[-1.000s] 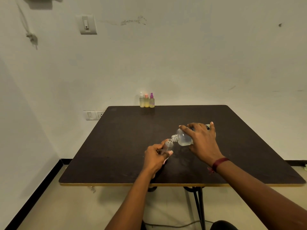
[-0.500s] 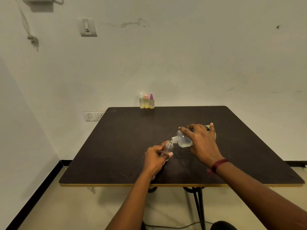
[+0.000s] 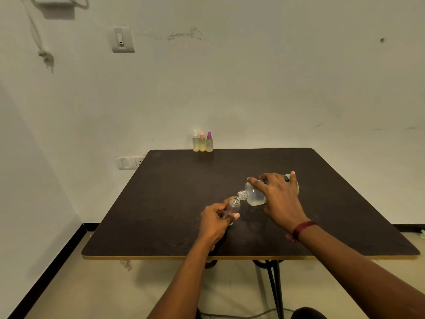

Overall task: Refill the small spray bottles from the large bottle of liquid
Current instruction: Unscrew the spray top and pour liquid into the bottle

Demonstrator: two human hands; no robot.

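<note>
My left hand (image 3: 216,221) grips a small clear bottle (image 3: 232,207) with no cap, tilted with its mouth up and to the right, above the dark table (image 3: 174,203). My right hand (image 3: 279,199) holds the large clear bottle (image 3: 253,195) on its side, its threaded neck touching the small bottle's mouth. Pale liquid sits in the large bottle's lower side. Three small spray bottles (image 3: 202,142) with white, pink and purple tops stand together at the table's far edge, each holding yellowish liquid.
The table stands against a white wall, with wall sockets (image 3: 130,162) to its left and a switch (image 3: 122,39) higher up. Black table legs (image 3: 274,286) and a cable lie on the floor below the near edge.
Both hands and the two bottles stay in nearly the same pose, neck to mouth. Only the camera view has shifted slightly.
</note>
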